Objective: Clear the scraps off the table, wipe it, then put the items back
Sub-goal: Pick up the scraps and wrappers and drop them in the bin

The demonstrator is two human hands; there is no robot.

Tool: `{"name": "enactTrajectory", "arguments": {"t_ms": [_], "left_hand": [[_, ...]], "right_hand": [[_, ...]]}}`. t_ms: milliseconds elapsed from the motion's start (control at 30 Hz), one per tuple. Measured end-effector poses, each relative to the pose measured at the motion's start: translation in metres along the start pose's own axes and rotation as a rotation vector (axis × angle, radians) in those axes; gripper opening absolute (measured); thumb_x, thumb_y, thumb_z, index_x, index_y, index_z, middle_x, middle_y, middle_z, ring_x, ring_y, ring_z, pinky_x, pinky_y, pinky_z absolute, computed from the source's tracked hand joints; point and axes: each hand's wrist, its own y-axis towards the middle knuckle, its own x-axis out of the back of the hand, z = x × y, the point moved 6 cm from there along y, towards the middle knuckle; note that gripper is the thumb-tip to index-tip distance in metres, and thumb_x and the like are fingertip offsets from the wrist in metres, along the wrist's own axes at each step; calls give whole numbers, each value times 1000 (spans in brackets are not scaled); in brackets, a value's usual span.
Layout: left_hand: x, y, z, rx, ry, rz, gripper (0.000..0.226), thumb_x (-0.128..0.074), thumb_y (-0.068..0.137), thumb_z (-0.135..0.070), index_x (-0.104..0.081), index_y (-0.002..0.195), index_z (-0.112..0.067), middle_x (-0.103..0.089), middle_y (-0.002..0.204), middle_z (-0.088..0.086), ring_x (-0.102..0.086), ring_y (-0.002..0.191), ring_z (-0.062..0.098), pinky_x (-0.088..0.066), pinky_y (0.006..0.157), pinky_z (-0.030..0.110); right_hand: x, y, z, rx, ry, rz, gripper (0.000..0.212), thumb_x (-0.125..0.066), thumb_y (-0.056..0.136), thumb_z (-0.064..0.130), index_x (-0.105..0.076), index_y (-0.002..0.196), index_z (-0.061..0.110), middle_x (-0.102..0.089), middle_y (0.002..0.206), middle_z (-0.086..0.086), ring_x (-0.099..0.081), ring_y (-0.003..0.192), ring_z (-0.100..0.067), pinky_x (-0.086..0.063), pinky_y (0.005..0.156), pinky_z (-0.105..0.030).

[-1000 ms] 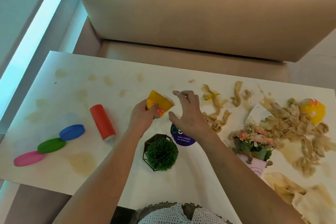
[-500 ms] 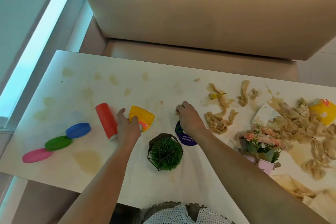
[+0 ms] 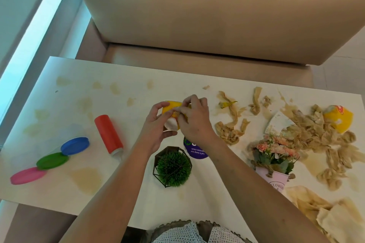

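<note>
Bare forearms stretched forward, left hand [image 3: 156,124] gripping a yellow cup [image 3: 170,104], right hand [image 3: 194,122] pinching its rim.

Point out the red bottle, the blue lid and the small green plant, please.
red bottle [image 3: 107,132]: head view, middle of its red body.
blue lid [image 3: 75,145]: head view, centre of its flat top.
small green plant [image 3: 173,168]: head view, middle of its spiky ball.

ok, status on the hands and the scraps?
Left grip holds yellow cup. Right grip pinches at it. Scraps uncleared on table, right side. Green plant just below hands.
</note>
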Motion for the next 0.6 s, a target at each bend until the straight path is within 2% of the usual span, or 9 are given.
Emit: {"name": "enactTrajectory", "arguments": {"t_ms": [100,167,233,300,367,433,467,533,600], "left_hand": [[-22,6,4,55,20,30,30,-65,100,-14,-54,124,-27,-71,115,15,-73,88,27,-60,68,41],[-38,9,6,63,35,48,33,-65,98,-7,-51,122,-26,-70,118,15,-75,88,29,-62,69,46],[-50,12,7,75,41,53,36,-65,97,-4,-49,120,-26,-68,122,16,-75,90,33,-63,69,47],[-56,14,10,92,19,34,37,-66,95,-2,-49,118,-26,-64,126,18,-74,91,34,-62,66,45],[-58,15,12,100,16,8,36,-63,96,0,-48,115,-27,-62,127,17,-74,90,32,-62,63,43],[-59,15,16,103,55,-5,35,-61,96,0,-48,113,-28,-61,128,17,-73,92,33,-62,61,41],[-59,14,19,106,71,-11,35,-61,96,0,-48,113,-28,-61,128,17,-73,94,34,-62,61,41],[-59,14,24,111,90,-22,35,-62,95,-1,-48,112,-28,-61,129,18,-73,96,37,-62,62,42],[-58,13,26,113,100,-30,35,-62,95,-1,-49,111,-29,-61,129,18,-73,96,37,-62,63,42]], "right_hand": [[23,-6,-12,-56,112,64,44,-50,88,21,-68,127,25,-39,114,8,-34,113,-17,-34,102,-29],[43,-10,-21,-70,206,9,46,-54,83,17,-63,128,24,-36,117,6,-36,119,-17,-34,104,-21],[62,-8,-42,-109,254,-141,48,-54,79,11,-61,125,20,-37,118,2,-42,119,-19,-40,104,-28],[69,0,-80,-238,216,-271,50,-50,79,7,-58,128,17,-40,121,-2,-46,115,-22,-45,99,-36],[67,9,-121,-393,57,-288,57,-50,82,6,-51,138,15,-40,128,-10,-44,117,-31,-41,93,-36],[54,16,-154,-484,-194,-128,62,-53,89,13,-40,149,18,-36,137,-17,-40,117,-40,-36,89,-37],[45,17,-166,-515,-292,-11,60,-53,93,17,-37,151,22,-32,143,-18,-38,119,-41,-38,89,-40],[30,16,-179,-504,-419,171,52,-52,96,16,-42,146,25,-31,143,-14,-36,117,-39,-44,89,-43],[23,18,-179,-417,-490,219,47,-52,90,3,-52,134,18,-37,134,-11,-38,112,-35,-47,86,-41]]}}
